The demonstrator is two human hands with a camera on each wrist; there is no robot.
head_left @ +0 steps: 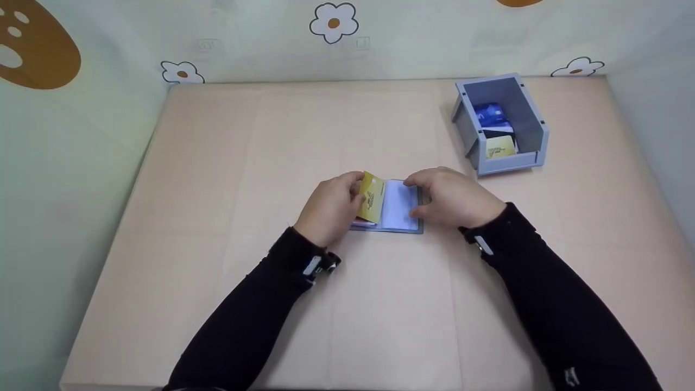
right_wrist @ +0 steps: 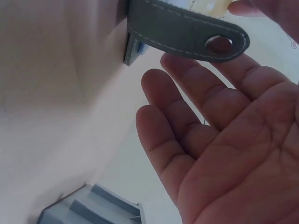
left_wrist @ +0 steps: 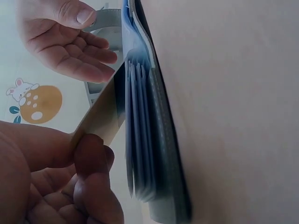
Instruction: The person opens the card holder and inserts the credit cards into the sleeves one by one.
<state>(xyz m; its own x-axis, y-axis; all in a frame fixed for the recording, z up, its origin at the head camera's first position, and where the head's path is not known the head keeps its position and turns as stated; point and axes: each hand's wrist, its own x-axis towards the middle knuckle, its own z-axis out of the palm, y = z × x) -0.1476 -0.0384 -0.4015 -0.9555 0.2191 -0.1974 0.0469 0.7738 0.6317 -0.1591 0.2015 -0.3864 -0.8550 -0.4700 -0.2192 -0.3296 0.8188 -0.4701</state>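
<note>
A small grey card holder (head_left: 402,230) lies spread on the table, a pale sleeve page (head_left: 399,203) on its right side. My left hand (head_left: 332,206) pinches a yellow card (head_left: 372,198) between thumb and finger, tilted over the left side. In the left wrist view, the card (left_wrist: 100,114) slants up from beside the stacked sleeves (left_wrist: 139,135). At the holder's right edge, my right hand (head_left: 455,196) has its fingers loosely spread. The right wrist view has this hand (right_wrist: 224,135) beside a grey strap (right_wrist: 182,35) with a metal snap; whether it touches is hard to tell.
A grey-blue open-front bin (head_left: 511,163) stands at the back right. Inside are blue cards (head_left: 490,114) and another yellow card (head_left: 499,147), with others partly covered. Patterned walls (head_left: 260,49) border the table's back and sides.
</note>
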